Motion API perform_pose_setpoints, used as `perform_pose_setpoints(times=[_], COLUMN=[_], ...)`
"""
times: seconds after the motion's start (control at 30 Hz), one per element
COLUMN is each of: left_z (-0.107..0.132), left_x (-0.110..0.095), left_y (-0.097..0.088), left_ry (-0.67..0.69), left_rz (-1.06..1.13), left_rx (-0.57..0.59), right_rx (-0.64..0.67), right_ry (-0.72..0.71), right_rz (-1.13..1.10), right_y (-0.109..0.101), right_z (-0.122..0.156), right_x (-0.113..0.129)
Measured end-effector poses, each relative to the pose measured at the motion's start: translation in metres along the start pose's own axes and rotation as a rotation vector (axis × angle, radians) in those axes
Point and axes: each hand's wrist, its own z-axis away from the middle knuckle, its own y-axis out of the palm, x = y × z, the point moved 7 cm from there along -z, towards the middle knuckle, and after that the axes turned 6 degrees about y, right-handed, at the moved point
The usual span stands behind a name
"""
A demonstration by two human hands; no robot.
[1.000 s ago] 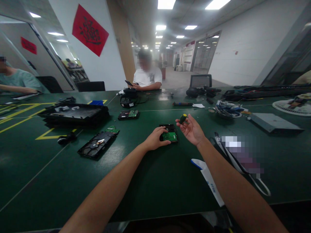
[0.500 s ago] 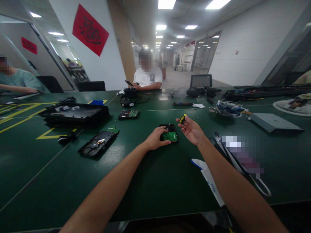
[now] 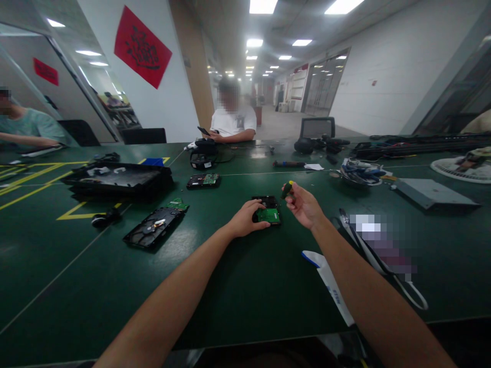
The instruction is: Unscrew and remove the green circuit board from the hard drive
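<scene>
A small hard drive (image 3: 268, 212) with a green circuit board facing up lies on the green table (image 3: 238, 286). My left hand (image 3: 247, 219) rests on its left side, fingers curled around its edge. Just right of the drive, my right hand (image 3: 304, 205) is raised a little above the table. Its fingers are closed on a short screwdriver with a black and yellow handle (image 3: 287, 189), held upright above the drive's right corner.
An opened drive (image 3: 153, 228) and a black tray (image 3: 117, 179) lie to the left, another drive (image 3: 203, 180) behind. Cables (image 3: 360, 171), a grey box (image 3: 429, 193) and a lanyard (image 3: 379, 255) sit right. A person (image 3: 232, 120) sits across; another person (image 3: 23, 128) is far left.
My right hand has closed its fingers around the screwdriver and turned it upright, moving slightly left toward the drive. My left hand has stayed on the drive.
</scene>
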Motion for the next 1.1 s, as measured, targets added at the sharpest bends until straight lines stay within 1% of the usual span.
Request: perform_pose_setpoints(times=[0.1,0.37,0.5,0.67,0.87,1.1], left_z=[-0.0001,-0.0004,-0.0004,-0.0002,-0.0001,-0.0004], left_x=[0.0001,-0.0021,-0.0026,-0.003,-0.0007,-0.0002], left_y=[0.0002,-0.0009,-0.0014,-0.0017,-0.0007,0.0], left_ry=[-0.003,-0.008,-0.012,-0.009,-0.005,-0.006], left_rz=[-0.008,-0.001,-0.001,-0.009,0.0,0.003], left_rx=[0.003,0.0,0.003,0.002,0.005,0.009], right_rx=[-0.017,-0.021,-0.001,0.007,-0.02,-0.004], right_ry=[-0.024,0.02,0.047,0.029,-0.017,-0.026], right_rz=[-0.004,-0.015,-0.02,-0.011,0.006,0.033], right_y=[-0.0015,-0.0011,-0.0001,0.0012,0.0005,0.0004], right_z=[-0.0002,-0.0014,-0.0016,-0.0007,0.0,0.0011], right_x=[0.0001,-0.0013,-0.0017,-0.0011,0.001,0.0004])
